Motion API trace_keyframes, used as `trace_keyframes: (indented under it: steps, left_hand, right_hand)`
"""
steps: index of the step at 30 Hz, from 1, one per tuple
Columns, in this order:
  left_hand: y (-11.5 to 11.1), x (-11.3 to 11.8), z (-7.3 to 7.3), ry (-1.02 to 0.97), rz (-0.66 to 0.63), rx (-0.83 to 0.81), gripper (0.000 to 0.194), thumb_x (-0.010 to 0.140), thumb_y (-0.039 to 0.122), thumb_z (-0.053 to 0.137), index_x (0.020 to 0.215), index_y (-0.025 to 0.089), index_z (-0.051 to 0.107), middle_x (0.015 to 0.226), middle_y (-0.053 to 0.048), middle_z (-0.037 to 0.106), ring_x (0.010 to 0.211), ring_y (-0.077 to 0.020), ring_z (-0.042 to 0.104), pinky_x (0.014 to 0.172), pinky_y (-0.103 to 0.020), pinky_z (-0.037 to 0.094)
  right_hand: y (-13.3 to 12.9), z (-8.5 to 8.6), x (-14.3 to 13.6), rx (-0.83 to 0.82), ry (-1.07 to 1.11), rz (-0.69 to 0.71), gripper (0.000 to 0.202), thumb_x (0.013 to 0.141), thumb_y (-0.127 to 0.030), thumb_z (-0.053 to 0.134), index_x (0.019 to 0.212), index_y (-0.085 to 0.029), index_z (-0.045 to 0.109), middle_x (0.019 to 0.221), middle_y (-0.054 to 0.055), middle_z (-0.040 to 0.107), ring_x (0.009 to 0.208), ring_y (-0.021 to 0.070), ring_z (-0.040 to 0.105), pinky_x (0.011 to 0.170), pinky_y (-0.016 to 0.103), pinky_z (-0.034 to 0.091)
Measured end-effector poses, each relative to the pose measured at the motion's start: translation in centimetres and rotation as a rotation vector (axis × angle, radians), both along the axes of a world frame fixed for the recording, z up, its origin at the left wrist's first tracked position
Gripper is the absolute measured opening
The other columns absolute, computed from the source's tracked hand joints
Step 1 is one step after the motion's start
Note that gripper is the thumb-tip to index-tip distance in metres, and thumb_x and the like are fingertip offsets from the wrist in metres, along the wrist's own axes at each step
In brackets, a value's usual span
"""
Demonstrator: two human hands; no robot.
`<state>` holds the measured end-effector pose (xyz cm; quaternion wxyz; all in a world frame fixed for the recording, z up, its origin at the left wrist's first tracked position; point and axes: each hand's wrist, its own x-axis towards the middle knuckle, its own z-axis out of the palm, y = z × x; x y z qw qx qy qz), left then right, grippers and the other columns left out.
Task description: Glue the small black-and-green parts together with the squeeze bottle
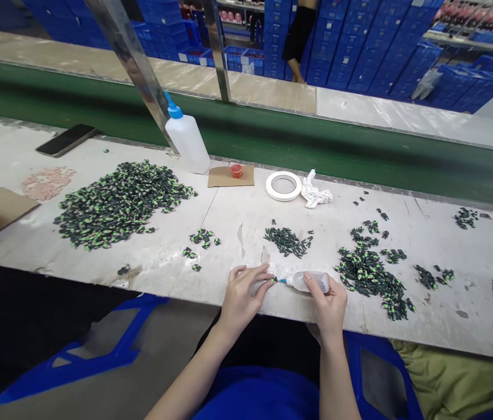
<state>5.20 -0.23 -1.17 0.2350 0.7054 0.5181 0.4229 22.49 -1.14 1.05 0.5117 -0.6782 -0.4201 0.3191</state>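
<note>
My left hand (pixel 246 294) pinches a small dark-and-green piece (pixel 274 279) between thumb and fingertips, low over the table's front edge. In my right hand (pixel 330 300) is a small clear squeeze bottle (pixel 305 281), tipped on its side. Its blue nozzle points left and meets or nearly meets the piece; I cannot tell which. Just beyond my hands lies a little pile of dark green rod-like bits (pixel 287 241). A heap of dark-and-green pieces (pixel 366 271) spreads right of my right hand. A larger heap of similar pieces (pixel 119 204) sits at the left.
A large white bottle (pixel 188 143) with blue cap stands by a metal post. Along the back are cardboard with a red cup (pixel 236 170), a tape roll (pixel 283 185), crumpled white paper (pixel 315 191) and a phone (pixel 66 140). A green conveyor belt (pixel 264 122) runs behind.
</note>
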Motion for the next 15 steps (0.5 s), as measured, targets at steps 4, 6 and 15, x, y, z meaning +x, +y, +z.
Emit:
trace_keyframes:
  steps: [4, 6, 15]
  left_hand:
    - [0.0, 0.0, -0.1, 0.003, 0.002, -0.013, 0.025, 0.084, 0.018, 0.064, 0.108, 0.024, 0.060, 0.086, 0.000, 0.078, 0.086, -0.0192, 0.072, 0.092, -0.041, 0.040]
    - [0.1, 0.0, -0.2, 0.002, 0.005, -0.027, 0.025, 0.084, 0.019, 0.064, 0.108, 0.023, 0.060, 0.087, 0.000, 0.078, 0.086, -0.0192, 0.072, 0.092, -0.041, 0.040]
    - [0.3, -0.5, 0.2, 0.021, -0.078, -0.141, 0.016, 0.084, 0.018, 0.062, 0.096, 0.026, 0.068, 0.092, 0.000, 0.077, 0.093, -0.0202, 0.069, 0.092, -0.043, 0.039]
  right_hand:
    - [0.0, 0.2, -0.1, 0.012, 0.045, -0.031, 0.037, 0.068, -0.045, 0.068, 0.050, -0.017, 0.052, 0.049, -0.004, 0.042, 0.048, 0.0102, 0.038, 0.046, 0.023, 0.033]
    - [0.0, 0.0, 0.0, 0.027, 0.069, -0.049, 0.037, 0.067, -0.044, 0.069, 0.049, -0.016, 0.052, 0.048, -0.004, 0.043, 0.048, 0.0102, 0.039, 0.045, 0.023, 0.034]
    - [-0.2, -1.2, 1.1, 0.244, 0.279, -0.250, 0.034, 0.065, -0.037, 0.077, 0.090, -0.015, 0.067, 0.087, 0.008, 0.070, 0.080, 0.0223, 0.065, 0.071, 0.035, 0.052]
